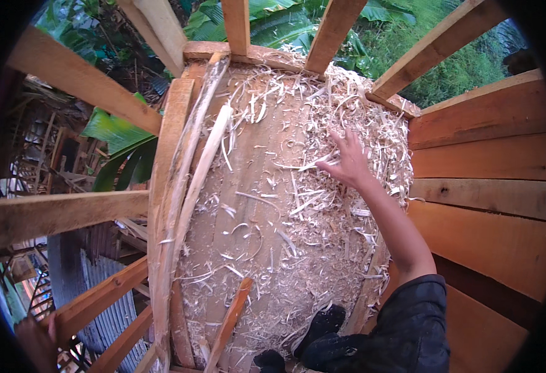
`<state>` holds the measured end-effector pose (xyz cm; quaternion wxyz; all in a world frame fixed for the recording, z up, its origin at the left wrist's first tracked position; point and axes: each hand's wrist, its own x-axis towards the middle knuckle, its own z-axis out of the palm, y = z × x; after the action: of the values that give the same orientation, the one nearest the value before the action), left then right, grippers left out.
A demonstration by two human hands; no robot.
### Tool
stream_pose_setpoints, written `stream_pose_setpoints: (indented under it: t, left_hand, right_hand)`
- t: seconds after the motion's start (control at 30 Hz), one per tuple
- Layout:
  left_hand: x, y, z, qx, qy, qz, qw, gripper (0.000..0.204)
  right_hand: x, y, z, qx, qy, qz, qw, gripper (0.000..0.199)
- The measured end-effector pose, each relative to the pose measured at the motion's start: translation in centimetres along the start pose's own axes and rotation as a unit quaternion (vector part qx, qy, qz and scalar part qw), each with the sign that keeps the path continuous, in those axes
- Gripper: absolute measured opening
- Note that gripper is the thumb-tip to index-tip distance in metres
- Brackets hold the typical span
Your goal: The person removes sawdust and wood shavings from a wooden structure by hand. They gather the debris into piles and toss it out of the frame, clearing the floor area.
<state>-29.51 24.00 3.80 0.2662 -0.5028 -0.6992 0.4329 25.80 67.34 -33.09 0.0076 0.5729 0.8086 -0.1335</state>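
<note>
My right hand [350, 160] reaches forward over a heap of pale curly wood shavings [388, 143] at the far right of the plank floor [242, 180]. Its fingers are spread and nothing is gripped in them; the fingertips are over or touching the shavings. At the lower left rim, in shadow, my left hand [36, 340] is wrapped about a wooden post [93, 299] of the open side frame. Part of that hand is dark and cut off by the picture's edge.
Long wooden strips [204, 168] lie along the left edge, beside gaps between the posts. A reddish stick [231, 320] rests near my dark shoes [324, 323]. A plank wall [484, 199] closes the right side; banana leaves [279, 28] show beyond the far frame.
</note>
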Motion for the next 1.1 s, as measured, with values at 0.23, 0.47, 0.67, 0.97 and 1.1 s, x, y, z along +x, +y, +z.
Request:
stream_pose_setpoints:
  t: [0.23, 0.47, 0.67, 0.97, 1.1]
  left_hand:
    - [3.8, 3.0, -8.3, 0.005, -0.101, -0.036, 0.994, 0.059]
    - [4.3, 3.4, -9.8, -0.034, -0.015, 0.007, 0.999, 0.063]
    - [3.4, 2.8, -9.8, -0.054, -0.067, 0.022, 0.996, 0.06]
    - [3.9, 3.2, -10.1, -0.101, -0.059, 0.015, 0.993, 0.063]
    - [4.3, 3.2, -10.3, -0.064, -0.03, 0.042, 0.997, 0.061]
  right_hand:
    - [-6.4, -3.2, 1.6, -0.004, -0.127, -0.014, 0.992, 0.115]
    - [-15.6, -3.2, 2.0, -0.067, -0.175, -0.13, 0.974, 0.094]
    - [-18.4, -2.7, -0.6, -0.017, -0.352, -0.189, 0.917, 0.092]
    - [-15.5, 0.3, -5.4, 0.152, -0.216, -0.109, 0.958, 0.081]
    - [-18.1, 2.6, -5.9, 0.227, -0.157, 0.012, 0.961, 0.075]
